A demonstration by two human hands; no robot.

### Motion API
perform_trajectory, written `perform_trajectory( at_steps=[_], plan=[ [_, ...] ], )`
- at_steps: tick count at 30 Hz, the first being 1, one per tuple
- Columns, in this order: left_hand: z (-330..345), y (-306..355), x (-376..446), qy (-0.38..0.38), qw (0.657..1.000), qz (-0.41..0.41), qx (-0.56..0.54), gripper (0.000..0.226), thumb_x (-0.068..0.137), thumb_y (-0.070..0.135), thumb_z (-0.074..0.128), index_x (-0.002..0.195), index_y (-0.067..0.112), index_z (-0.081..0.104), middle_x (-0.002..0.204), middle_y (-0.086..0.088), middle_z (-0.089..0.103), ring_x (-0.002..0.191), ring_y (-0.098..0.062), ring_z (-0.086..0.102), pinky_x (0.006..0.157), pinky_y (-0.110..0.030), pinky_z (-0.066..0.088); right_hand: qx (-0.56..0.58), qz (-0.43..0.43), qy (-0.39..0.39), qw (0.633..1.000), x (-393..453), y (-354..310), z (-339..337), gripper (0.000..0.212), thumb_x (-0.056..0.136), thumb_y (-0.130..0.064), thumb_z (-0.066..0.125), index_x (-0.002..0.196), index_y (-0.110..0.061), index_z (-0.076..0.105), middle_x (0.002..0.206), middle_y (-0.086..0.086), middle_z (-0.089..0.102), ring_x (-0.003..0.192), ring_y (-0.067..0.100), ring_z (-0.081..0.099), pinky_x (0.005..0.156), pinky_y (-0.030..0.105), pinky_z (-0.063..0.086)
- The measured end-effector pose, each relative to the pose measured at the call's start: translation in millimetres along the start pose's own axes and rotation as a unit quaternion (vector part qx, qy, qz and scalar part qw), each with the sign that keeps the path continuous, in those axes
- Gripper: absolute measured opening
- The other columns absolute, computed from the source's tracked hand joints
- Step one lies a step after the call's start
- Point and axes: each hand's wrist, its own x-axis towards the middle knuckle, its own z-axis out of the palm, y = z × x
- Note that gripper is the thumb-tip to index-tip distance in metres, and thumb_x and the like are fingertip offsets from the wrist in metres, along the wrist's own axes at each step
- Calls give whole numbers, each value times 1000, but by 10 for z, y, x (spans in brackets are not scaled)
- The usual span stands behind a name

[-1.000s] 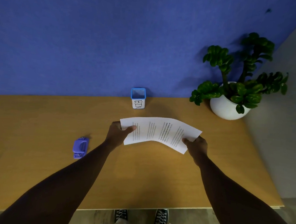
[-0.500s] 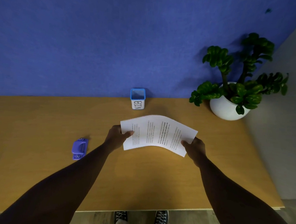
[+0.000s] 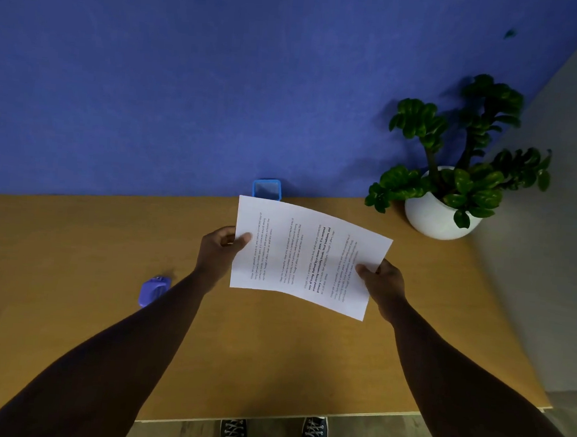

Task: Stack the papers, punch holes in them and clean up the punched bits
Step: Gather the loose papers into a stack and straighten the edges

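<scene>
Papers [image 3: 306, 257]: held clear above the desk [image 3: 73, 254], in front of the bin [image 3: 266, 188].
Left hand [image 3: 218, 252]: pinches the left short edge.
Right hand [image 3: 383, 283]: pinches the right short edge.
Orientation: long axis left-right, right end dipping; text lines run sideways.
Progress: stack gathered; punch [image 3: 153, 290] untouched on desk at left; punching and cleanup remain.

— What do we see on the wooden table [image 3: 68, 322]?
— We see a purple hole punch [image 3: 154, 291] left, a blue bin [image 3: 267, 189] at the back, a potted plant [image 3: 441, 212] right.
</scene>
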Motion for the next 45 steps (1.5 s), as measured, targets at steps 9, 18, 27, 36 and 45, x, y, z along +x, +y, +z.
perform_trajectory(
  at_steps=[9, 18, 27, 36, 45],
  plan=[
    [-40, 13, -13, 53, 995, -43, -76, 28, 88, 18, 74, 116, 12, 71, 101, 2, 73, 89, -12, 69, 74, -23, 57, 124, 26, 9, 992, -39, -56, -84, 15, 89, -9, 66, 102, -16, 66, 103, 6, 71, 93, 26, 67, 70, 34, 55],
    [107, 97, -54, 58, 983, -73, -156, 18, 86, 25, 77, 103, 19, 74, 80, 9, 73, 60, 1, 64, 57, -12, 50, 226, 52, -2, 973, -97, -100, -52, 20, 89, -4, 63, 103, -18, 68, 110, 6, 71, 99, 24, 67, 81, 38, 57],
    [423, 283, -120, 27, 973, -77, -215, 21, 85, 24, 78, 106, 19, 75, 88, 10, 77, 66, 2, 67, 59, -15, 53, 307, 86, -27, 947, -106, -88, 53, 26, 90, 0, 61, 105, -21, 65, 114, 4, 70, 103, 23, 66, 79, 40, 57],
    [709, 400, -205, -37, 971, -74, -223, 8, 86, 22, 77, 95, 23, 77, 104, 1, 78, 97, -18, 74, 83, -36, 59, 341, 112, -73, 931, -84, -84, 174, 38, 88, 2, 62, 121, -18, 60, 120, 9, 67, 110, 30, 63, 84, 50, 57],
    [640, 444, -126, -34, 984, -30, -170, 22, 91, 23, 71, 112, 15, 74, 110, 2, 77, 99, -10, 73, 78, -24, 59, 308, 119, -80, 941, -76, -35, 97, 41, 81, -1, 72, 118, -17, 61, 117, 7, 69, 108, 26, 66, 79, 39, 59]
  ],
)
